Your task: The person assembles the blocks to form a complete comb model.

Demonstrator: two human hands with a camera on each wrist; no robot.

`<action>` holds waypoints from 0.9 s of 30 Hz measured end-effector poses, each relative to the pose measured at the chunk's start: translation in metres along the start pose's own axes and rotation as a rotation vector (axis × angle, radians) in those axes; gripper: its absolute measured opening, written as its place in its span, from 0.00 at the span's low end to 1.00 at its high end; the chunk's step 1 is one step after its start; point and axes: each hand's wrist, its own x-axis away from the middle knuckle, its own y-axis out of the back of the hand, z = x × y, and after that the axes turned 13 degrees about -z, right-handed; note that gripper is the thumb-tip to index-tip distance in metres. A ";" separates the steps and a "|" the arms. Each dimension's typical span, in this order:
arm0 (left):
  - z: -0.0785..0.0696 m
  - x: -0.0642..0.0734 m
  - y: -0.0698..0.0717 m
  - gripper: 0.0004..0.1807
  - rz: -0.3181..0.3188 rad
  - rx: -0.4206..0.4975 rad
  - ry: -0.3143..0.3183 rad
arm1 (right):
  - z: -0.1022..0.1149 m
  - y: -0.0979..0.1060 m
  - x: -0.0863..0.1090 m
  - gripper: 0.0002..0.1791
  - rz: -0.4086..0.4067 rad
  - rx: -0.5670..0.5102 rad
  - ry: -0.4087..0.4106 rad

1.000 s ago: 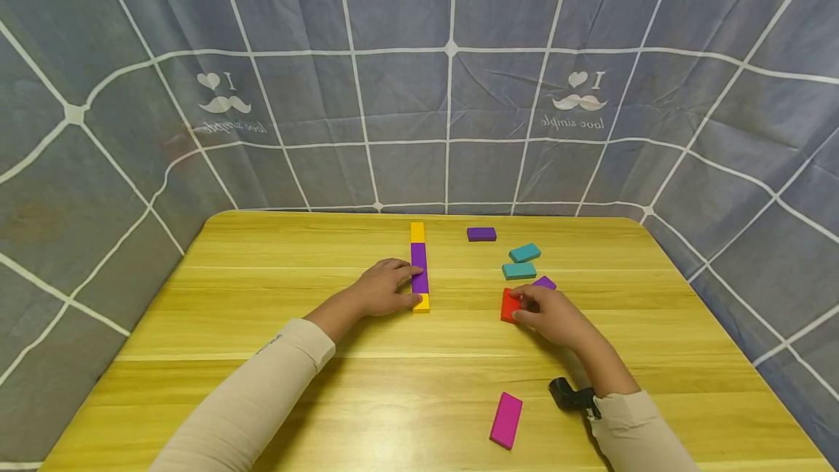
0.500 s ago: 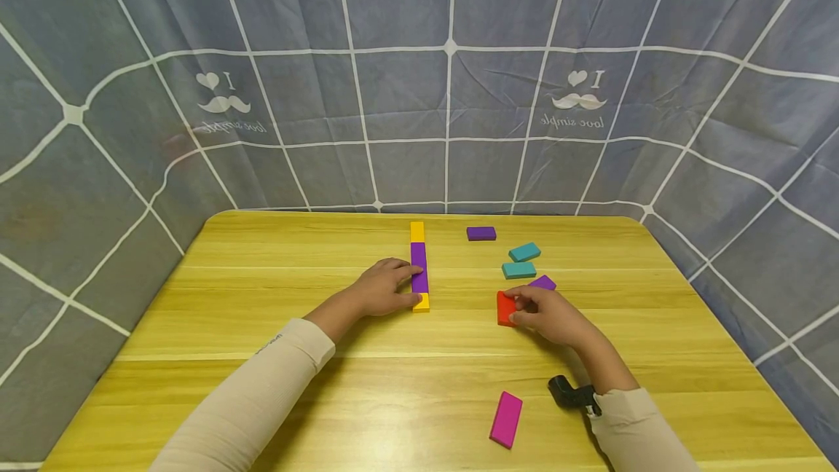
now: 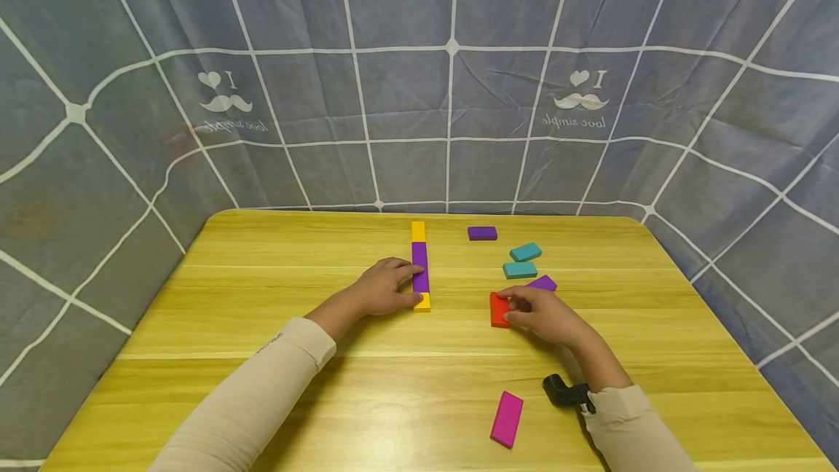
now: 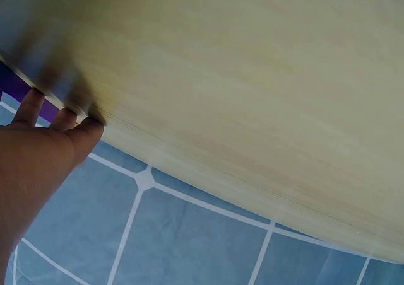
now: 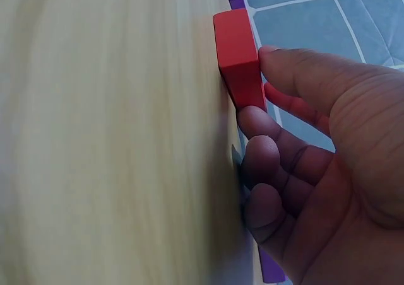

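Note:
A red block (image 3: pixel 499 310) is pinched between thumb and fingers of my right hand (image 3: pixel 540 313), right of centre on the table. The right wrist view shows the red block (image 5: pixel 238 45) standing close over the wood. My left hand (image 3: pixel 382 288) rests at a straight row of blocks running away from me: purple in the middle (image 3: pixel 419 261), a yellow block (image 3: pixel 418 231) at the far end and another yellow block (image 3: pixel 423 303) at the near end. Its thumb touches the near yellow block, and the fingertips lie on the purple part, partly covering it.
Beyond the right hand lie a purple block (image 3: pixel 542 283), a teal block (image 3: pixel 520 270), a second teal block (image 3: pixel 526 252) and a dark purple block (image 3: pixel 482 234). A magenta block (image 3: pixel 507 419) lies nearer me. A grey curtain (image 3: pixel 419 93) stands behind the wooden table (image 3: pixel 295 377).
My right hand has slid slightly left with the red block, nearer the row, and the block has turned a little. The left hand has stayed in place.

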 end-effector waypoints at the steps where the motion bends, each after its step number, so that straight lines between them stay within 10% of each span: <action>1: 0.000 0.000 0.000 0.33 -0.001 0.002 0.000 | 0.001 -0.001 0.000 0.18 0.002 0.002 0.000; 27: 0.006 -0.002 -0.004 0.33 -0.005 -0.020 -0.008 | 0.018 -0.021 -0.016 0.17 0.055 -0.027 0.048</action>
